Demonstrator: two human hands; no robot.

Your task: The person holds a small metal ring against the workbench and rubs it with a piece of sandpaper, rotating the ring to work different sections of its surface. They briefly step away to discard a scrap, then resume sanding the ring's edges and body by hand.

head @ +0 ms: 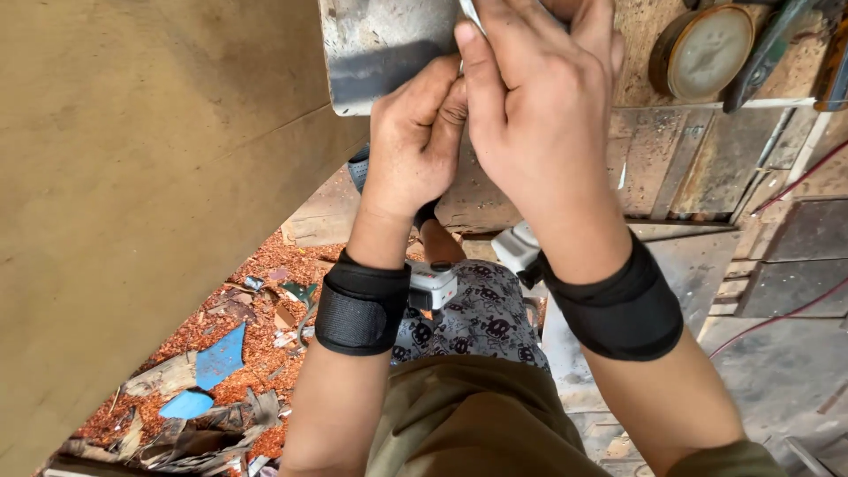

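With the left hand [413, 141] clenched against the metal plate [384, 49] at the counter [671, 155] edge and the right hand [530, 97] pinching a thin piece, fingers could slip onto the plate's sharp edge.

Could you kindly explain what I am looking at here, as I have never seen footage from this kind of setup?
The single picture comes from a camera worn on a person's head, looking down at their own two bare hands. Each wrist wears a black strap. The left hand and right hand meet at the edge of a grey metal plate, pinching something small that I cannot make out. A large tan board fills the left. Below lie reddish wood shavings and blue scraps; a round dial rests on the bench at upper right.
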